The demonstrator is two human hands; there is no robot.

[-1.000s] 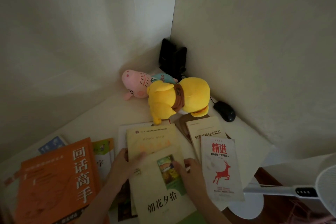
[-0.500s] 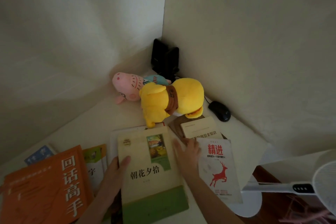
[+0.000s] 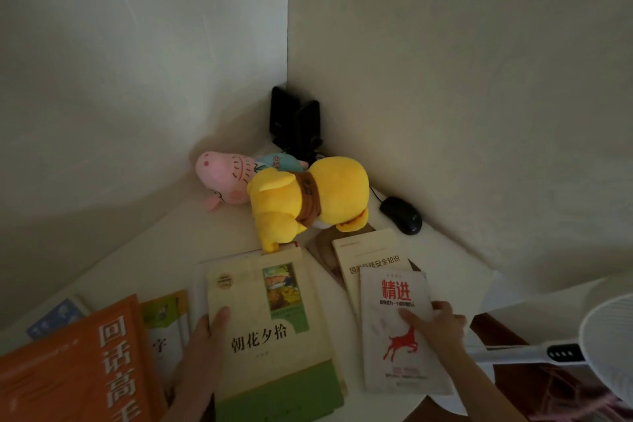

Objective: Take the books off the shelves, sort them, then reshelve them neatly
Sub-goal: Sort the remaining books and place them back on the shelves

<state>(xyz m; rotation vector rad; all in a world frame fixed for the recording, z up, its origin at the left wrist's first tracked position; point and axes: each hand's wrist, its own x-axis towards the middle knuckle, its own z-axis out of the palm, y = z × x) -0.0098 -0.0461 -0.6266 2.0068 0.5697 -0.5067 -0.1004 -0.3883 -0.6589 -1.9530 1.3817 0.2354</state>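
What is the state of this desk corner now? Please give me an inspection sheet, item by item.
Surface: white table, largely under books.
Job's things: cream-and-green book, white deer book on a beige book, orange book, yellow-green book, blue book; all lying flat.
Clutter: yellow plush, pink plush, black mouse, black device in the corner.
Hands: left hand holds the cream-and-green book's left edge; right hand grips the white deer book's right edge.
Cables: thin black cable by the mouse.
Surroundings: pale walls; white fan at right.

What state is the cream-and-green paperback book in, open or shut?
Shut: the cream-and-green paperback book lies flat, front cover up, left hand holding its edge.
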